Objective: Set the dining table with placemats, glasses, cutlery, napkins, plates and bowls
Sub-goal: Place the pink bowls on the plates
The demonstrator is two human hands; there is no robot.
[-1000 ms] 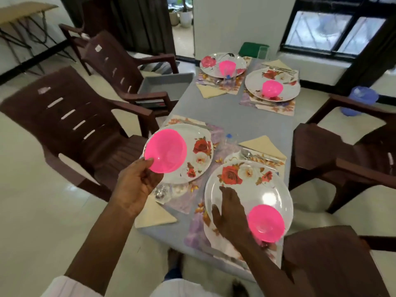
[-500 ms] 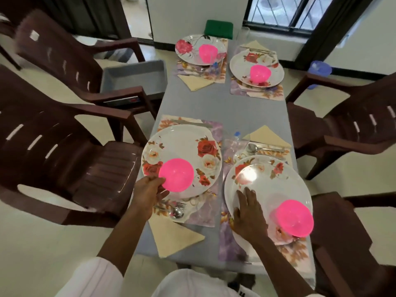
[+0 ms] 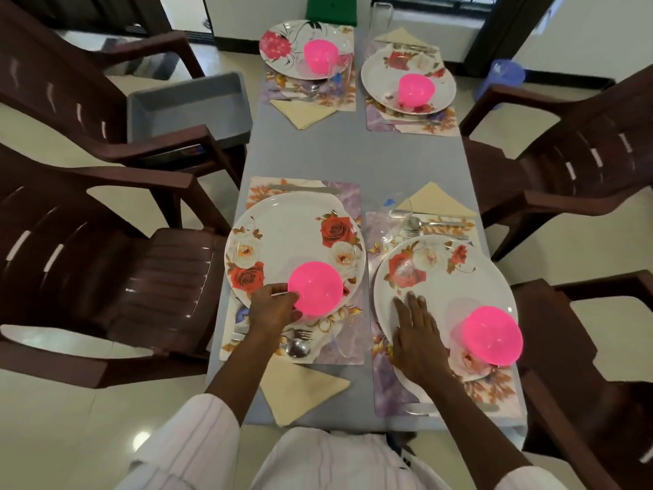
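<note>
l hand [image 3: 274, 307] curled in grip, r hand [image 3: 417, 334] flat, palm down, both held fwd

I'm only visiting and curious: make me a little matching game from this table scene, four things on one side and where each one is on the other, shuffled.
Things:
1. left hand
2. right hand
3. grey tub
4. green box

Places:
A. on a brown chair
B. flat on a flowered plate
C. at the table's far end
D. grips a pink bowl

Pairs: 1-D, 2-B, 3-A, 4-C.
</note>
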